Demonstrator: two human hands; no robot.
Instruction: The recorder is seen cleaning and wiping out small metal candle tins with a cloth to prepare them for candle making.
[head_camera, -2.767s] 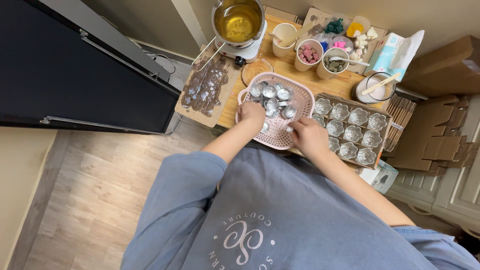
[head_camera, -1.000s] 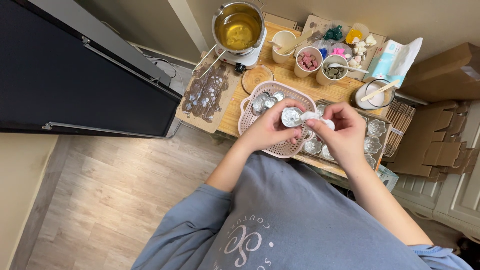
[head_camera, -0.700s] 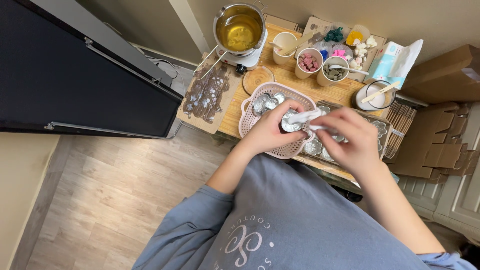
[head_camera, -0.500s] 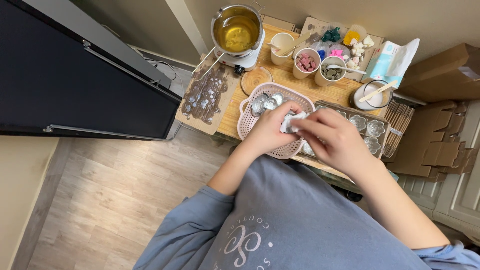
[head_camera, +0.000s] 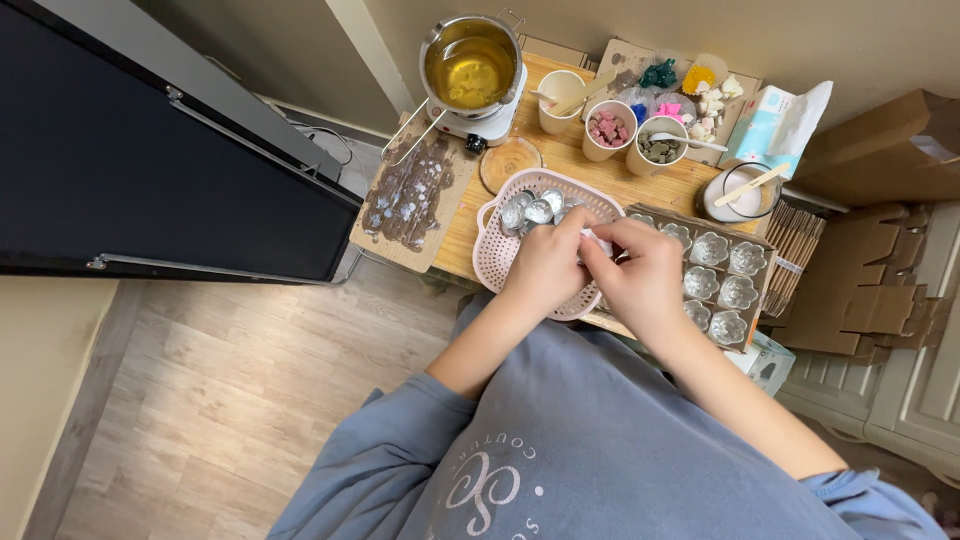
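On wooden table (head_camera: 520, 190), hands (head_camera: 600, 265) over basket (head_camera: 495, 250).

Both forearms are stretched forward from blue sleeves pushed up past the elbows, and they are angled inward so that the two hands meet in front of the body. The left hand (head_camera: 545, 268) is held palm down with the knuckles turned up and the fingers curled at the tips. The right hand (head_camera: 645, 278) is set just beside it, back of the hand up, its fingers bent and brought against those of the left. The fingertips of both hands are pinched together at one spot, the wrists kept nearly straight
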